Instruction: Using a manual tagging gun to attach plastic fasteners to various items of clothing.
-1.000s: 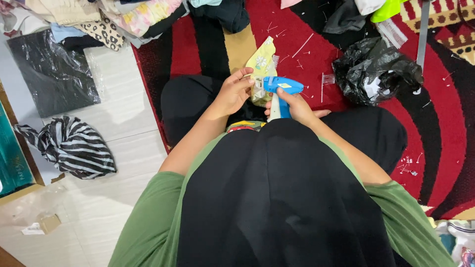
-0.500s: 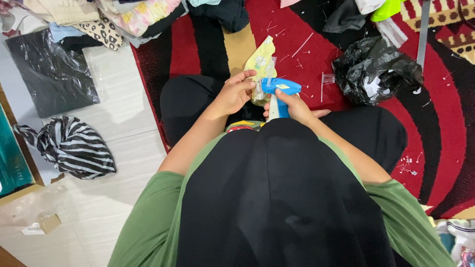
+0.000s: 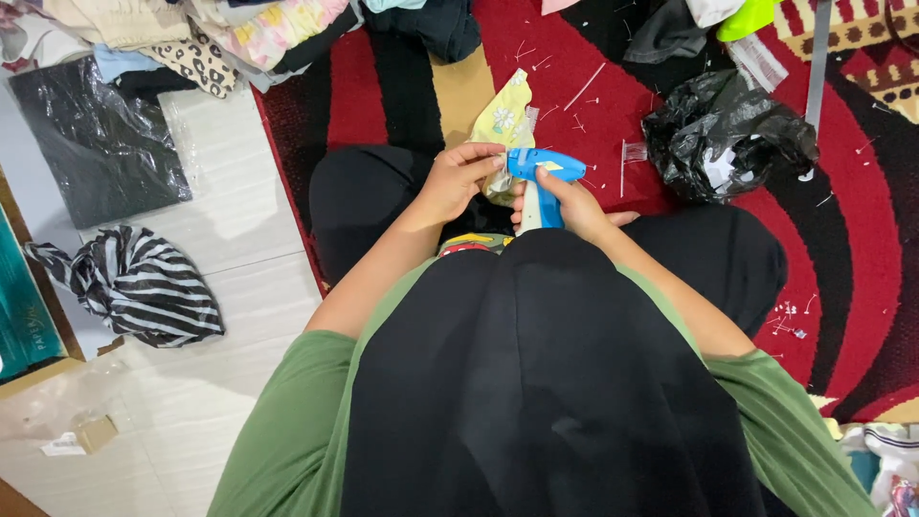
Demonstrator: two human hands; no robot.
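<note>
From above I see my right hand (image 3: 574,206) gripping a blue tagging gun (image 3: 541,182) over my lap, its tip against a pale yellow floral cloth (image 3: 505,120) pinched by my left hand (image 3: 459,177) (a black plastic bag (image 3: 723,139) lies nearby on the red carpet (image 3: 862,220)).

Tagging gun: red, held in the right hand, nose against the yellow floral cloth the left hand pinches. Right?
Not quite. The head view shows the tagging gun is blue, not red. The rest holds: right hand grips it, left hand pinches the yellow floral cloth.
</note>
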